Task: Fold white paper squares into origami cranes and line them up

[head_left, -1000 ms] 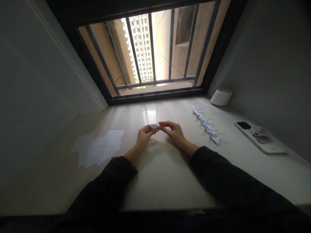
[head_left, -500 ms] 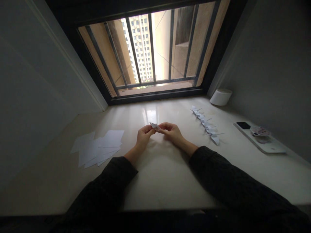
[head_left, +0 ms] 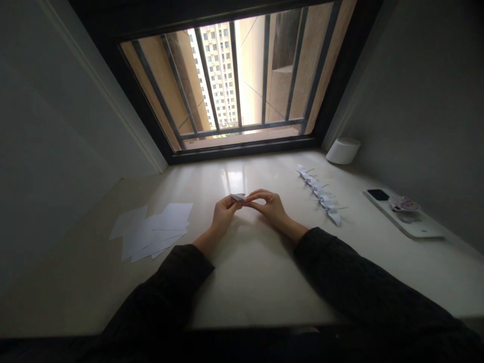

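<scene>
A small piece of folded white paper (head_left: 238, 197) is held between my two hands above the middle of the counter. My left hand (head_left: 224, 212) pinches its left and lower side between thumb and fingers. From the right, my right hand (head_left: 270, 207) has its thumb and forefinger closed on the paper's right end, making a loop. The fingertips cover part of the folds. Right of my hands lies a row of several folded paper cranes (head_left: 319, 192). To the left, several loose white paper sheets (head_left: 157, 229) overlap each other.
A phone (head_left: 403, 214) with a round grip on its back lies at the right. Near the window corner stands a white cylindrical object (head_left: 343, 151). The pale counter (head_left: 249, 282) runs up to a barred window (head_left: 242, 146), with walls on both sides.
The folded paper has turned a little and shows flatter. My right fingers have lifted into a rounder loop at its right end. The sheets and cranes stay put.
</scene>
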`<state>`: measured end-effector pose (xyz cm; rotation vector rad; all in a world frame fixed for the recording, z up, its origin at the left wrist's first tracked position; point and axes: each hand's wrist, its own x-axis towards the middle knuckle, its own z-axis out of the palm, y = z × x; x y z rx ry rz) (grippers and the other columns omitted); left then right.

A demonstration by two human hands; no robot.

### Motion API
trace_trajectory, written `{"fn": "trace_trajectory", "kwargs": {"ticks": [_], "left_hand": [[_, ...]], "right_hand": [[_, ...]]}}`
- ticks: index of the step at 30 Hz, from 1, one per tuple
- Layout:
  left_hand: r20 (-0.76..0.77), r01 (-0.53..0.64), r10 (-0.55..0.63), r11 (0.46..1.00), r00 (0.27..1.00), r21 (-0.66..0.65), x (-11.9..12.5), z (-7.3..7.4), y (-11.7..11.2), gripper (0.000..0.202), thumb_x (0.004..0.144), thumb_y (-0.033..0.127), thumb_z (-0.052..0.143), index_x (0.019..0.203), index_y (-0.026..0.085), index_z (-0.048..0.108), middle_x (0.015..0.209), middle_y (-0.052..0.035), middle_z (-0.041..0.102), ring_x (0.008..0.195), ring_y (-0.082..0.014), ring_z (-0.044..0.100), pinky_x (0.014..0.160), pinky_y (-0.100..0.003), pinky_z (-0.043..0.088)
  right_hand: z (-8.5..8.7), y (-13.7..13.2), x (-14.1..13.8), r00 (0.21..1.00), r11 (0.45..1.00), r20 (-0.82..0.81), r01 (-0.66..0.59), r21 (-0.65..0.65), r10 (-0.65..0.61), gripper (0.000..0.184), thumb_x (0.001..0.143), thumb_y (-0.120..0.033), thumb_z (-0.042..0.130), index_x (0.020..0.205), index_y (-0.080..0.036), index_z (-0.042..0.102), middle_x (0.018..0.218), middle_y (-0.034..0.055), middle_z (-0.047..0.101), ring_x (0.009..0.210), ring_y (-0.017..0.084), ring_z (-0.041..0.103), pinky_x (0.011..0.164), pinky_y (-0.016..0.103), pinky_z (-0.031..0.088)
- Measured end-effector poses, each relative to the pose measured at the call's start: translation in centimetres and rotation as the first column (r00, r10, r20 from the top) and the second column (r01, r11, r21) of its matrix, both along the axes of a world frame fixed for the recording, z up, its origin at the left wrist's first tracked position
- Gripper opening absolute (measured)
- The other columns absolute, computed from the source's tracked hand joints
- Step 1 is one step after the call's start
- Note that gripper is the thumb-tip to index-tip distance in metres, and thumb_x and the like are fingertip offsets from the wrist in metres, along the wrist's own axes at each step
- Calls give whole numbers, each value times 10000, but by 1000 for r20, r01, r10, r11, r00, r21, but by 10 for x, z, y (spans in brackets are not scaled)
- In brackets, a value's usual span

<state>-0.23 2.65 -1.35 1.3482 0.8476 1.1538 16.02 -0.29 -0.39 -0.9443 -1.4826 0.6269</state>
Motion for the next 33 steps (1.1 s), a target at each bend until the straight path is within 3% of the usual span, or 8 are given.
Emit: {"fn": "trace_trajectory", "kwargs": {"ticks": [8, 13, 19, 24, 30, 33], "left_hand": [[-5, 8, -8, 1000, 1000, -8, 0, -2, 2, 339, 683, 370, 722, 951, 163, 714, 929, -88, 715, 841, -195, 636, 790, -325, 479], [-25, 7, -7, 1000, 1000, 11, 1, 0, -1, 321, 709, 366, 699, 959, 164, 708, 916, -83, 712, 828, -181, 632, 776, -309, 473], [-67, -42, 45, 998, 997, 36, 3, 7, -5, 281, 707, 359, 698, 907, 161, 714, 852, -69, 708, 787, -168, 625, 748, -293, 465], [-67, -36, 41, 997, 997, 64, 4, 5, -5, 285, 722, 362, 688, 929, 168, 708, 885, -67, 698, 813, -170, 624, 762, -303, 478], [-210, -145, 209, 948, 955, 282, 2, 5, -7, 371, 674, 364, 737, 1022, 243, 691, 968, -55, 607, 814, -148, 603, 642, -248, 497], [-208, -161, 247, 920, 947, 358, 1, 10, -11, 446, 695, 359, 723, 1123, 269, 636, 1048, -63, 601, 912, -171, 613, 727, -281, 514]], "right_hand": [[0, 0, 0, 1000, 1000, -12, 22, 21, -22, 147, 711, -370, 720, 785, -243, 738, 846, 44, 702, 796, 188, 652, 768, 334, 503], [-3, 2, -1, 997, 995, -62, 48, -84, -53, 234, 672, -422, 735, 764, -207, 725, 788, 48, 698, 750, 188, 634, 743, 337, 493], [-8, 4, -3, 993, 984, -121, -5, -178, -17, 354, 671, -441, 723, 932, -202, 722, 768, 37, 686, 699, 163, 604, 709, 319, 482], [-15, 7, -3, 979, 968, -206, -45, -246, -7, 308, 641, -442, 740, 814, -188, 726, 792, 57, 702, 719, 185, 626, 700, 329, 494], [-12, 5, -7, 928, 943, -370, -166, -287, 51, 283, 635, -420, 752, 783, -197, 659, 756, 42, 710, 736, 206, 659, 701, 336, 510], [-7, 2, -8, 913, 938, -398, -210, -277, 87, 302, 650, -428, 742, 817, -202, 630, 780, 40, 716, 782, 212, 670, 744, 345, 511]]}}
